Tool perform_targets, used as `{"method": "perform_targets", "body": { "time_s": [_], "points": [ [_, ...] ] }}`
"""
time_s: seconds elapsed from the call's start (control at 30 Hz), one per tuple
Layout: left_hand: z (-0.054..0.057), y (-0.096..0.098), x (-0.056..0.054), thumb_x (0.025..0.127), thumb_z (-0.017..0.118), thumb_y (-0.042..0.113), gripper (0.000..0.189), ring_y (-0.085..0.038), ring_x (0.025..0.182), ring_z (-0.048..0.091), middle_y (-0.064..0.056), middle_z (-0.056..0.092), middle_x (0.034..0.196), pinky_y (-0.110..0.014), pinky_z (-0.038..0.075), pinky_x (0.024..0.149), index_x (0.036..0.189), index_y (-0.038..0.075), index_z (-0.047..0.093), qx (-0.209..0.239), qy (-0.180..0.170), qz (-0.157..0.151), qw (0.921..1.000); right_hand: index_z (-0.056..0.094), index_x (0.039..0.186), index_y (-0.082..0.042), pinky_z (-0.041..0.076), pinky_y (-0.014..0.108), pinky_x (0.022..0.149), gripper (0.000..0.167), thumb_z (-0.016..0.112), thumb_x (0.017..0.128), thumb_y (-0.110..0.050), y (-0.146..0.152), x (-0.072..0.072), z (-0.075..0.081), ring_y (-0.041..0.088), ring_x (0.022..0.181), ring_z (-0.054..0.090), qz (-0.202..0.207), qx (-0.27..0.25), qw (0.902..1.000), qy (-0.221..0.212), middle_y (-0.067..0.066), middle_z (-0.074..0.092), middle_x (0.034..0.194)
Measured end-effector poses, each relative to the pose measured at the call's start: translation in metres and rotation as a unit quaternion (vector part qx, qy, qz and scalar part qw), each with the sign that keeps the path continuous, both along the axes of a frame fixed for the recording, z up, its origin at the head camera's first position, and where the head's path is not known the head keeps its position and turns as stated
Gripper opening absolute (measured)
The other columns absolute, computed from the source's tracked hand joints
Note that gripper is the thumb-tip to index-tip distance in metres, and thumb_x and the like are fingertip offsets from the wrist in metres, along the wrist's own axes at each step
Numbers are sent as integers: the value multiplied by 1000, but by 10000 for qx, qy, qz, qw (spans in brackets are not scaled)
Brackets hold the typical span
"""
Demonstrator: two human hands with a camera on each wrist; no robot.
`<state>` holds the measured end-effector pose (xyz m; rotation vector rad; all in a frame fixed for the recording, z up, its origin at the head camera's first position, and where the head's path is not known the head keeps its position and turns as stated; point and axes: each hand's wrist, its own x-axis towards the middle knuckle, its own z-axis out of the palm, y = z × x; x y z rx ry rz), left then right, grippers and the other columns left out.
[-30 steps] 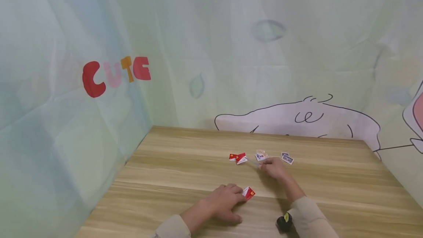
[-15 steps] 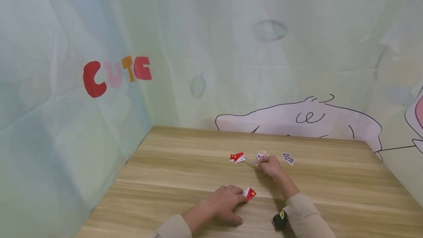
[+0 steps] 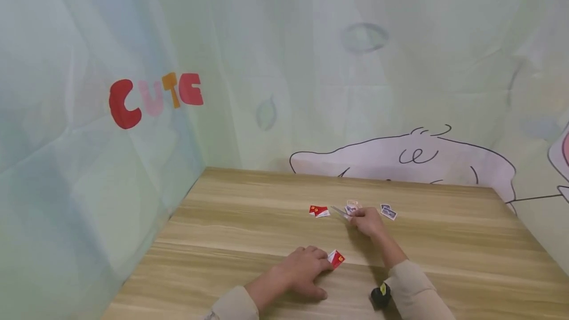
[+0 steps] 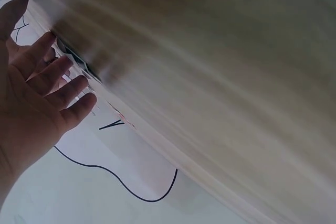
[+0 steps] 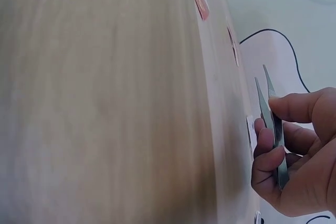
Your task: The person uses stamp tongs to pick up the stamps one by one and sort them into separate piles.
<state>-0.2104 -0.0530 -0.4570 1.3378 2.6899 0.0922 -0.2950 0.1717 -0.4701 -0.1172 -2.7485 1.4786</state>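
Observation:
My right hand (image 3: 368, 220) pinches a pair of metal tweezers (image 5: 273, 121) between thumb and fingers. The tweezers' tips stand a little apart, just right of two overlapping red-and-white stamp-like slips (image 3: 318, 211) near the back of the table. Nothing shows between the tips. My left hand (image 3: 304, 271) rests on the table with its fingers loosely extended. Its fingertips touch the edge of another red-and-white slip (image 3: 338, 259), partly covering it. In the left wrist view the fingers look spread and relaxed, holding nothing.
Beyond the right hand lies a small pile of pale printed slips (image 3: 352, 205). To its right are two dark-pictured slips (image 3: 388, 212), overlapping. A black rounded object with a yellow mark (image 3: 380, 296) sits by the right cuff. Printed cloth (image 3: 284, 63) walls the wooden table (image 3: 240, 221).
The tweezers have let go of the upper red slip and drawn slightly back to the right. That slip has turned and now lies flatter over its neighbour. The left hand stays put.

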Motion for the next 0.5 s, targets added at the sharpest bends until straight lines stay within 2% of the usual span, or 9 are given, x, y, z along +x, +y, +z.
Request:
{"method": "perform_targets", "body": {
  "time_s": [0.33, 0.5],
  "points": [
    [2, 2, -1, 77, 67, 50, 53, -17, 115, 44, 5, 53, 120, -36, 40, 92, 122, 23, 60, 45, 111, -40, 9999, 65, 91, 12, 45, 27, 54, 20, 64, 77, -1, 7, 5, 3, 16, 58, 52, 147, -135, 9998, 86, 8, 59, 70],
    [2, 4, 0, 78, 66, 51, 53, -15, 116, 44, 4, 52, 122, -35, 40, 91, 123, 24, 60, 80, 86, -111, 9999, 64, 94, 12, 44, 27, 56, 21, 64, 79, -3, 10, 10, 0, 16, 62, 51, 195, -101, 9998, 2, 7, 59, 72]
  ]
}}
